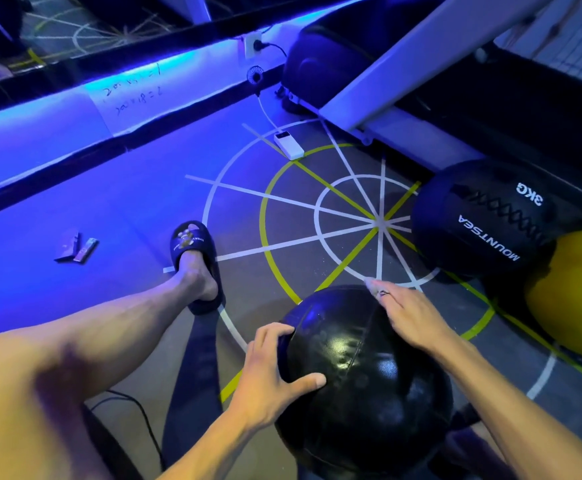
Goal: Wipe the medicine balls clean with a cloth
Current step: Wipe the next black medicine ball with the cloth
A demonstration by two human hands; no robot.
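- I see the black ball low in the middle of my view, glossy, with stitched seams across its top, held in front of me above the floor; whether it rests on anything below, I cannot tell.
- My left hand grips the ball's left side, fingers curled over the upper edge and thumb pressed flat on the near face.
- My right hand lies across the ball's top right, fingers stretched out nearly straight; something small and pale shows at the fingertips, too blurred for me to tell if it is a cloth.
- A second black ball, printed with "MOUNTSEA" and "3KG", sits on the floor to the right, well apart from the one I hold.
- A yellow ball touches that one on its near right side, cut by the frame edge.
- My left leg stretches forward, the foot in a dark slipper.
- The floor carries white and yellow circles and spokes.
- A white power bank lies on the floor farther off, near a treadmill frame.
- Two small wrappers lie at the left under blue light.
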